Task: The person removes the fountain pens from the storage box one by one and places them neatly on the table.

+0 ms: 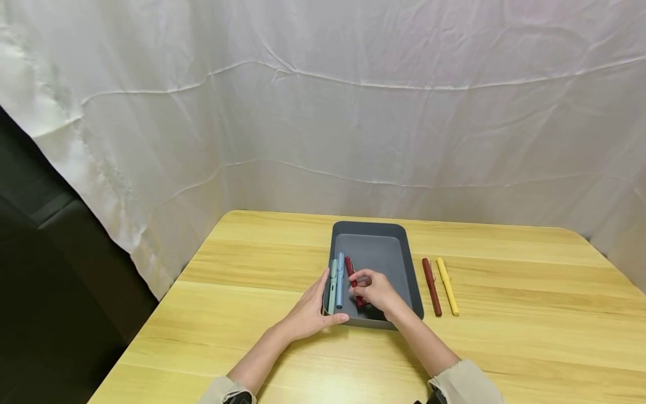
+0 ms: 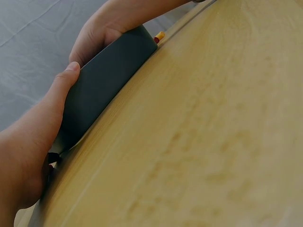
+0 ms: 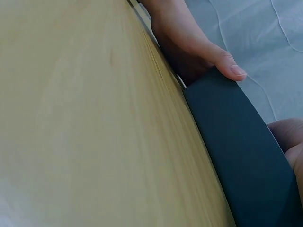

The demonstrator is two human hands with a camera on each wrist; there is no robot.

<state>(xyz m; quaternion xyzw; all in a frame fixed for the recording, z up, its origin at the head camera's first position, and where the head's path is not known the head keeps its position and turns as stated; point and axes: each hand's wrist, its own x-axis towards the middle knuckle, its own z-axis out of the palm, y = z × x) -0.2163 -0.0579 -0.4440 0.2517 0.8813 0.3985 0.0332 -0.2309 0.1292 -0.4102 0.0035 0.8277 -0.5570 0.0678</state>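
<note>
Yellow wood-grain table [image 1: 323, 373] holds dark-grey rectangular tray [image 1: 377, 252], inside which right hand [image 1: 375, 289] pinches slim dark-red pen [image 1: 350, 267], left hand [image 1: 310, 315] spread along tray's side; best keep tray steady, squaring pen parallel to slim light-blue pen [image 1: 340, 280]

right hand [image 1: 374, 290] pinches red pen [image 1: 349, 265] in tray [image 1: 375, 249].

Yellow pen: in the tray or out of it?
Out: the yellow pen lies on the table, right of the tray, beside a dark red pen.
</note>
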